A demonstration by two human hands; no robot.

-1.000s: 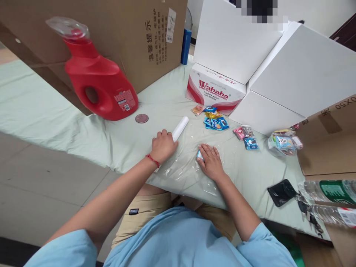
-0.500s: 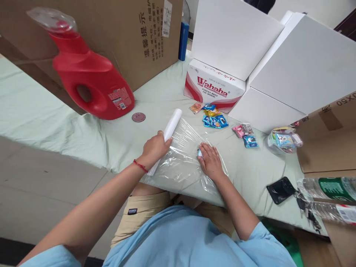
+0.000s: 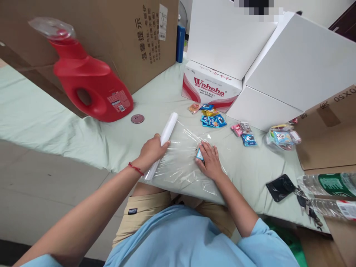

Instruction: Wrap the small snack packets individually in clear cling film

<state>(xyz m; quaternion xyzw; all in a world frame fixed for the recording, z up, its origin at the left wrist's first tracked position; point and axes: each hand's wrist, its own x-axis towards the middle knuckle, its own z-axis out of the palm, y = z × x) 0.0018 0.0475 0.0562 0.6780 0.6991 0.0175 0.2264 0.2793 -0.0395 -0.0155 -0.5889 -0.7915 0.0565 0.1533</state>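
Note:
My left hand (image 3: 153, 150) is wrapped round a white roll of clear plastic film (image 3: 168, 129), which lies slanted on the cloth. A wide sheet of film (image 3: 180, 170) runs from the roll to the right, creased and shiny. Flat on that sheet rests my right hand (image 3: 210, 161), its fingers stretched forward. A small blue-and-white piece (image 3: 199, 154) shows beside its thumb and index finger; the palm covers the rest, and I cannot tell what it is. Beyond the film lie several blue snack packets (image 3: 213, 121) and a small group of pink, brown and blue packets (image 3: 249, 140).
A red detergent jug (image 3: 97, 87) stands at left beside a large cardboard box (image 3: 111, 40). A Wahaha carton (image 3: 208, 87) and white boxes line the back. At right are a bag of snacks (image 3: 283, 137), a black pouch (image 3: 280, 188) with keys and plastic bottles (image 3: 328, 185).
My left hand has drawn the roll slightly left and toward me, and the film between the hands looks wider and tauter. My right hand stays nearly in place.

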